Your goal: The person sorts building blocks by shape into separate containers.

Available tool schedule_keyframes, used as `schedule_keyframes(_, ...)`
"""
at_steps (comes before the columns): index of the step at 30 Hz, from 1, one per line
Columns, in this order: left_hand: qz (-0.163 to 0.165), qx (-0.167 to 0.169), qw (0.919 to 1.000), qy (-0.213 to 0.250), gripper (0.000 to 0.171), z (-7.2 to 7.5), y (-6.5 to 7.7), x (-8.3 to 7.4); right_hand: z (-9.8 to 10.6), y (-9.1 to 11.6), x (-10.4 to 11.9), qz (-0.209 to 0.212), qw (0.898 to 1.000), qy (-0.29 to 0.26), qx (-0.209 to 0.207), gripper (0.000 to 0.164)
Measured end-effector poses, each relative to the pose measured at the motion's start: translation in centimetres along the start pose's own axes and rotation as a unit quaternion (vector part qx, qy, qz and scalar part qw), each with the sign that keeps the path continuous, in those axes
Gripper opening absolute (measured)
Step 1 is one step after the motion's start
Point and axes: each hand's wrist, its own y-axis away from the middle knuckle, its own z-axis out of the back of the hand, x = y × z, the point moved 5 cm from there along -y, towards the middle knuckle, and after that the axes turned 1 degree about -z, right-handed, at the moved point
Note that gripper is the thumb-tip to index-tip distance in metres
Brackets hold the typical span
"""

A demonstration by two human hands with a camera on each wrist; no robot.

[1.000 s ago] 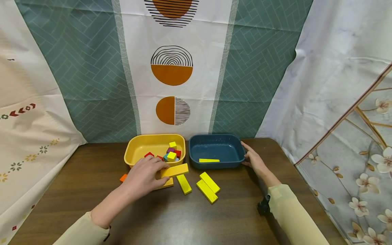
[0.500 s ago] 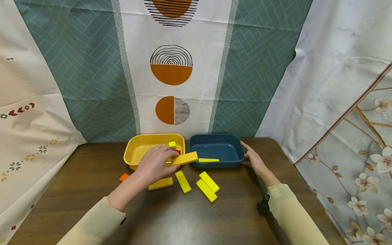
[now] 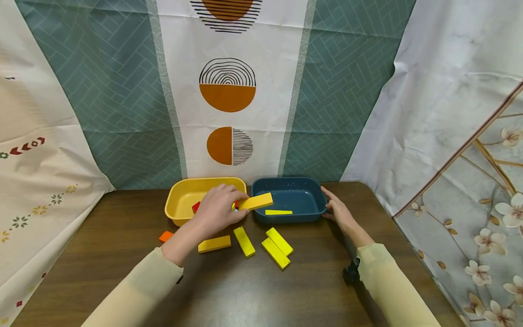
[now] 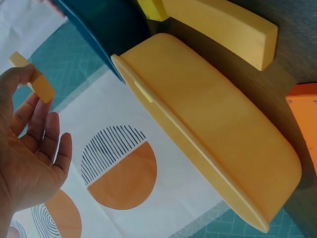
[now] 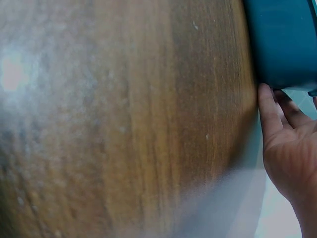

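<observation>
My left hand [image 3: 216,210] pinches one end of a yellow-orange rectangular block [image 3: 259,200] between thumb and fingers. In the left wrist view the same block [image 4: 42,88] is up in the fingertips, beyond the yellow bin [image 4: 208,94]. The block's free end overlaps the near left side of the dark blue bin [image 3: 288,218]. Inside that bin lies one bright yellow block [image 3: 278,212]. My right hand [image 3: 341,215] touches the blue bin's right side with its fingers. In the right wrist view those fingers [image 5: 269,111] are extended along the bin's end wall.
Behind my left hand, the yellow bin [image 3: 175,202] holds coloured cubes, mostly hidden, including a red one [image 3: 196,207]. Several blocks lie in front of the bins: a yellow-orange block [image 3: 214,244], a yellow block [image 3: 244,242] and a touching yellow pair [image 3: 276,254]. An orange piece [image 3: 165,236] lies left.
My left hand has carried the yellow-orange block up and right, from before the yellow bin to the blue bin's left rim. The right hand has stayed at the blue bin.
</observation>
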Motion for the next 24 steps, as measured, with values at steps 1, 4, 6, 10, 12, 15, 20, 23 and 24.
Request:
schedule_keyframes(1,0.001,0.001,1.0000,-0.003,0.030,-0.1,-0.2,0.0,-0.1,0.2,0.3,-0.003,1.000,-0.002,0.001,0.068)
schedule_keyframes(4,0.007,0.007,0.9999,-0.012,0.031,-0.3,-0.7,-0.1,-0.3,0.4,1.0,-0.008,1.000,-0.002,0.002,0.069)
schedule_keyframes(6,0.013,0.011,0.9998,-0.012,0.032,-0.4,-1.0,-0.1,-0.3,0.4,0.9,-0.009,1.000,0.000,0.002,0.069)
schedule_keyframes(10,0.021,0.016,0.9995,-0.014,0.033,-0.7,-1.7,-0.2,0.1,-0.1,-0.2,-0.002,1.000,0.005,-0.005,0.070)
schedule_keyframes(12,0.025,0.020,0.9994,-0.015,0.032,-1.0,-2.1,-0.3,0.3,-0.5,-0.9,0.003,1.000,0.011,-0.010,0.069)
schedule_keyframes(15,0.028,0.029,0.9990,-0.018,0.032,-1.5,-2.6,-0.4,0.5,-0.7,-1.4,0.010,1.000,0.024,-0.012,0.069)
schedule_keyframes(20,0.026,0.043,0.9984,-0.026,0.033,-2.3,-3.4,-0.7,0.4,-0.8,-1.6,0.012,0.999,0.028,-0.017,0.069)
schedule_keyframes(23,0.027,0.045,0.9981,-0.033,0.034,-2.6,-3.7,-0.8,0.4,-0.8,-1.6,0.010,0.999,0.026,-0.019,0.069)
schedule_keyframes(24,0.027,0.046,0.9980,-0.035,0.034,-2.7,-3.8,-0.8,0.4,-0.8,-1.6,0.010,0.999,0.025,-0.020,0.069)
